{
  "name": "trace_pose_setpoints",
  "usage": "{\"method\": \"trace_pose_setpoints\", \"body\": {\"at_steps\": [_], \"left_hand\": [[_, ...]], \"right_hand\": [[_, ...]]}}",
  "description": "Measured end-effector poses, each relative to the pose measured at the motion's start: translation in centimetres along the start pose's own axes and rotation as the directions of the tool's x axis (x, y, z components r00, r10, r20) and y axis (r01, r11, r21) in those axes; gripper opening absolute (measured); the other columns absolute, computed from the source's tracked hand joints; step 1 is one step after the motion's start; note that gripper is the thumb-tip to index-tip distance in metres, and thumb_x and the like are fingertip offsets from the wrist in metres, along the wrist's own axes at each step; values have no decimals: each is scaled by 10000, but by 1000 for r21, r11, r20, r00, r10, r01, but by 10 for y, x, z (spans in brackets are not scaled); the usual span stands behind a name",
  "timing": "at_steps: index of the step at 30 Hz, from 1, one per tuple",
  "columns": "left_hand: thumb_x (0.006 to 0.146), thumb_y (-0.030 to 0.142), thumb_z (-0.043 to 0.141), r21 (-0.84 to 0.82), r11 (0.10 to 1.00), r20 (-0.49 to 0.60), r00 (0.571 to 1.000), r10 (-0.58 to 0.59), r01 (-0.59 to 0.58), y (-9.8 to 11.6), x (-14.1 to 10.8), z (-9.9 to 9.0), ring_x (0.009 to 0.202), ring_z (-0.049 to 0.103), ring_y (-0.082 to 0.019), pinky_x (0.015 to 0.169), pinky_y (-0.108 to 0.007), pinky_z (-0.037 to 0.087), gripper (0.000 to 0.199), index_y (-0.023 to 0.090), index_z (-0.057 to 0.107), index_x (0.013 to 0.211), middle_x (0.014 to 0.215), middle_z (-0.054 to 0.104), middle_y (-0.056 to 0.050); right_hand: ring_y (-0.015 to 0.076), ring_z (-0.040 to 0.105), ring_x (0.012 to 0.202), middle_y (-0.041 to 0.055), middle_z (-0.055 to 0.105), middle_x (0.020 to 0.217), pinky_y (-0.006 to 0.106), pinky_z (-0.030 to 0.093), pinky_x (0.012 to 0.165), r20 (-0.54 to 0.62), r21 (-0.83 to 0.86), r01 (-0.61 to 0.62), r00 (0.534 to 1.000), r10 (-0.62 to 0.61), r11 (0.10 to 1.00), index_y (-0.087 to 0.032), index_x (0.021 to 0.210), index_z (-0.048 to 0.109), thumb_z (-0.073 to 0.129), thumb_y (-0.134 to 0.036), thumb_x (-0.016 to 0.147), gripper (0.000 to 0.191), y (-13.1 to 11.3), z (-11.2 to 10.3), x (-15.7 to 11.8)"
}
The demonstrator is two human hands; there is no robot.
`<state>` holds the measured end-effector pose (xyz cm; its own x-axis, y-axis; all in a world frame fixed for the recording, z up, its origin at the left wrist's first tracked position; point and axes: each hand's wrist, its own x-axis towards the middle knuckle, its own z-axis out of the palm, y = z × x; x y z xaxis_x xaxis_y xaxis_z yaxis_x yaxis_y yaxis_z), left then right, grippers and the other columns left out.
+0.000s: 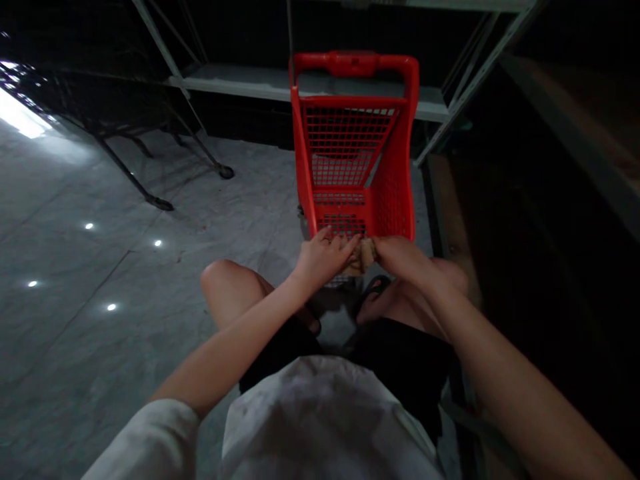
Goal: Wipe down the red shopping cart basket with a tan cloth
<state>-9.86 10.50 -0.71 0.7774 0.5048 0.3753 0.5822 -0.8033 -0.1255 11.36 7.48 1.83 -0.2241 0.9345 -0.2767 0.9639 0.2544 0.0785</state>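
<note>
A small red shopping cart (389, 193) with mesh walls stands in front of me, its near edge between my knees. My left hand (325, 257) lies over that near edge, fingers stretched out and apart, fingertips towards the basket. Beside it, my right hand (403, 257) is closed on a tan, crumpled piece, which looks like a cloth or sponge (368, 254). This piece sits between the two hands, against the cart's near end. The fingers of my right hand are mostly hidden, and the left fingertips touch or nearly touch the tan piece.
Behind the cart stands a pale metal shelf rack (240, 85). A dark wheeled frame (125, 170) is at the left on the grey floor (100, 360). A dark shelf or ledge (565, 220) runs along my right side.
</note>
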Motion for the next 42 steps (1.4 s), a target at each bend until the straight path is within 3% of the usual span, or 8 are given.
{"method": "trace_pose_setpoints", "body": {"at_steps": [3,6,12,18,25,31,37,42], "left_hand": [[1038,205,520,-85,996,55,998,-5,9,34,29,6,905,758,-246,904,-390,566,238,82,693,1145,1031,756,-154],[1033,157,464,-139,990,134,991,8,11,42,48,11,911,768,-282,825,-404,563,248,81,694,1086,992,768,-163],[1063,146,385,-25,985,174,969,174,-173,-11,26,-2,1012,749,-242,1153,-475,437,323,120,706,1097,986,787,-103],[1074,123,325,43,970,200,953,226,-239,-56,-1,-27,1102,694,-203,1275,-455,285,388,157,710,1099,1045,771,-66],[1058,107,289,41,995,223,972,76,-87,-5,24,-1,980,731,-260,1074,-461,464,436,90,698,1208,1021,778,-138],[1054,103,334,-59,998,120,993,18,-11,26,42,17,913,736,-258,830,-401,512,374,82,696,1147,986,773,-163],[1063,157,392,-3,987,106,982,158,-158,-25,15,3,948,725,-239,1112,-483,478,304,146,686,988,910,774,-90],[1072,136,356,42,974,81,973,217,-221,-81,-19,-7,1228,670,-210,1211,-506,408,306,213,652,1057,1073,777,-31]], "right_hand": [[264,713,940,152,783,1023,336,416,769,-60,28,6,998,-4,1000,-132,1006,702,489,-93,933,229,19,6,-8],[267,677,958,152,765,1045,341,395,793,-176,46,-7,984,15,999,-126,1014,695,524,-101,905,204,35,14,-16],[287,652,1029,143,755,1067,368,382,823,-215,65,-18,976,32,998,-139,1045,708,547,-145,931,197,51,22,-20],[306,645,1085,154,749,1122,385,381,850,-270,89,13,963,12,996,-146,1100,681,515,-129,955,221,23,20,-18],[318,656,1046,202,745,1074,403,372,871,-300,97,-19,953,47,995,-92,1145,660,388,-83,993,312,-17,18,-8],[292,660,998,191,752,1079,378,376,847,-326,99,-45,942,76,994,-97,1118,676,390,-76,991,314,-14,25,-7],[270,654,1041,142,753,1146,358,381,881,-294,148,59,956,-13,987,-137,1157,670,454,-89,987,279,5,23,-19],[268,648,1036,125,757,1123,352,360,868,-333,143,85,942,-33,986,-161,1101,660,476,-83,973,237,5,25,-17]]}}
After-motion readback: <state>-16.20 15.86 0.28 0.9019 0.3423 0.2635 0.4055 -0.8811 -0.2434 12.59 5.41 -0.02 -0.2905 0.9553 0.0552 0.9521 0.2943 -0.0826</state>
